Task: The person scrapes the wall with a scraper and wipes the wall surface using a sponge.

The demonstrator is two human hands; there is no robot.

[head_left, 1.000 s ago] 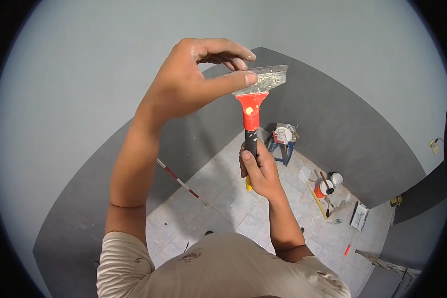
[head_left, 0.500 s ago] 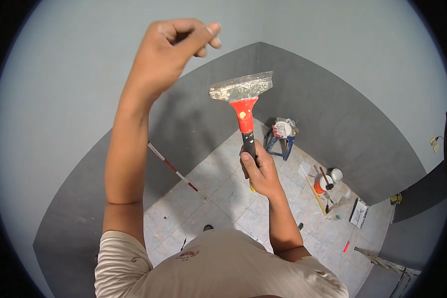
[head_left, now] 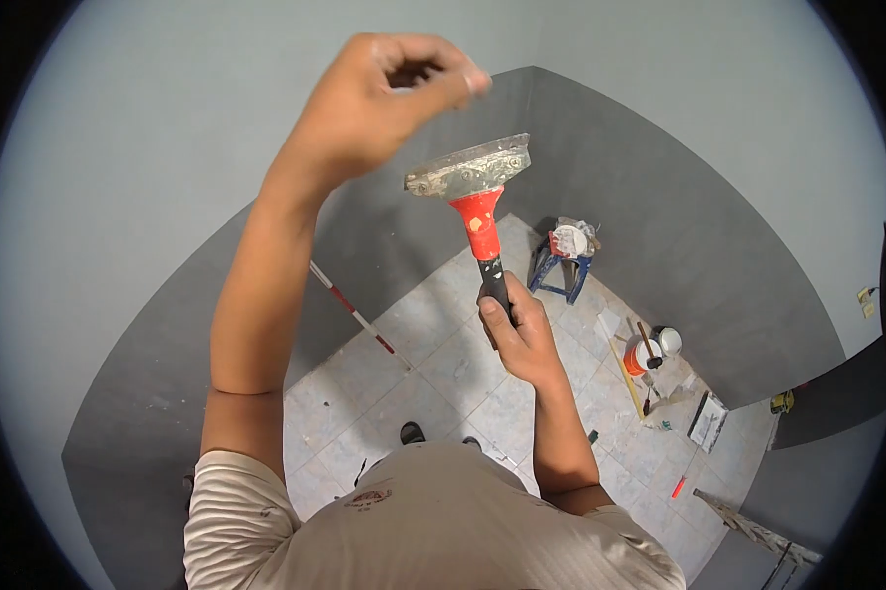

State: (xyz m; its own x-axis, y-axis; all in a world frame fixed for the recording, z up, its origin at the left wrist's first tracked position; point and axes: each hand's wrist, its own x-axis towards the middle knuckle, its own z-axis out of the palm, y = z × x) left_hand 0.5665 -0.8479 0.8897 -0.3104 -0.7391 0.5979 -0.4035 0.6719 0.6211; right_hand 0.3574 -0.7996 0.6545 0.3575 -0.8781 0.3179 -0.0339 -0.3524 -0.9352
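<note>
My right hand (head_left: 527, 339) is wrapped round the black lower handle of a wide-blade scraper (head_left: 479, 221), held upright in front of me. Its neck is red, and the broad metal head at the top is smeared with pale residue and tilts up to the right. Above and to the left of the blade, my left hand (head_left: 379, 103) is raised, apart from the scraper. Its fingers are curled in and meet the thumb in a pinch. The fingertips are slightly blurred, and I cannot make out whether anything is between them.
Walls (head_left: 620, 177), grey below and pale above, meet in a corner ahead. A blue stool (head_left: 561, 270) bears a whitish container. On the tiled floor stand an orange-and-white bucket (head_left: 640, 360) and a tray (head_left: 708, 421). A red-and-white pole (head_left: 353, 307) leans left; a ladder (head_left: 753, 526) is lower right.
My left hand has moved right, closer over the blade. The scraper has shifted slightly left and its head tilts a little more. The view has tipped slightly, showing more of my feet.
</note>
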